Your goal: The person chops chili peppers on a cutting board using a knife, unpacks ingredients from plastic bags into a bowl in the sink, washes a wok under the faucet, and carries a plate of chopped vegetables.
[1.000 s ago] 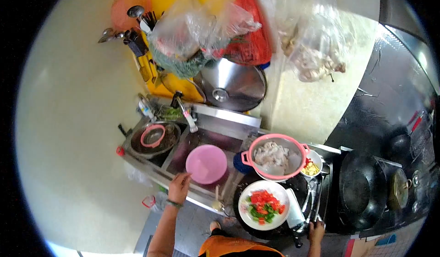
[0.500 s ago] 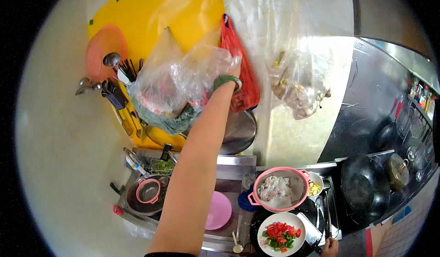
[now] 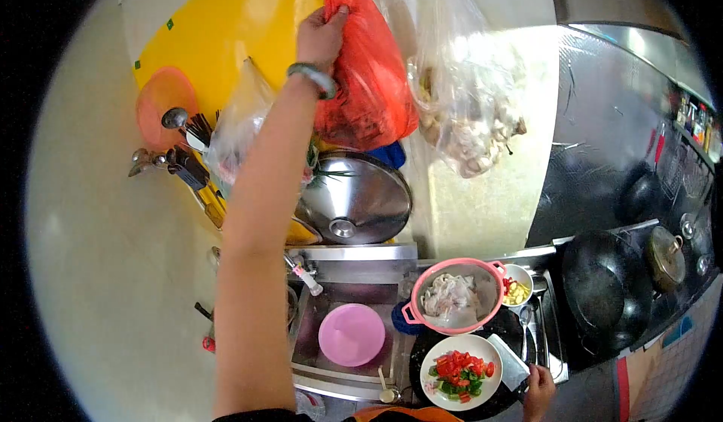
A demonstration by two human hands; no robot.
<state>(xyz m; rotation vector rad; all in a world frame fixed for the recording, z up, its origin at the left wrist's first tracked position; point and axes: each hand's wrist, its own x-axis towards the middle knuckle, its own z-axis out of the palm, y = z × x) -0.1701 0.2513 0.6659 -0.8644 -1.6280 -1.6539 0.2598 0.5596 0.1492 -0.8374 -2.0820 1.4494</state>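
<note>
My left hand (image 3: pixel 321 36) is raised at the wall, fingers closed on the upper side of a red plastic bag (image 3: pixel 369 83). The bag hangs full; its contents are hidden. Left of my forearm hangs a clear plastic bag (image 3: pixel 239 136), partly covered by the arm. Low on the right, my right hand (image 3: pixel 539 393) is closed at the handle end of a cleaver (image 3: pixel 509 362). Its blade lies beside a white plate (image 3: pixel 429 390) of chopped red and green peppers (image 3: pixel 461 371) on a round black board (image 3: pixel 517 341).
Beneath the bags stands a large metal lid (image 3: pixel 358 192). A pink basin (image 3: pixel 352 335) sits in the sink (image 3: pixel 310 347). A pink colander (image 3: pixel 497 290) holds pale meat, beside a bowl (image 3: pixel 525 275) of chopped pieces. A black wok (image 3: pixel 602 294) is at right. Another clear bag (image 3: pixel 471 121) hangs right.
My left hand has moved up and left, from the clear bag onto the red bag, which now shows more fully. My right hand has moved up to the cleaver's handle. The view has shifted slightly.
</note>
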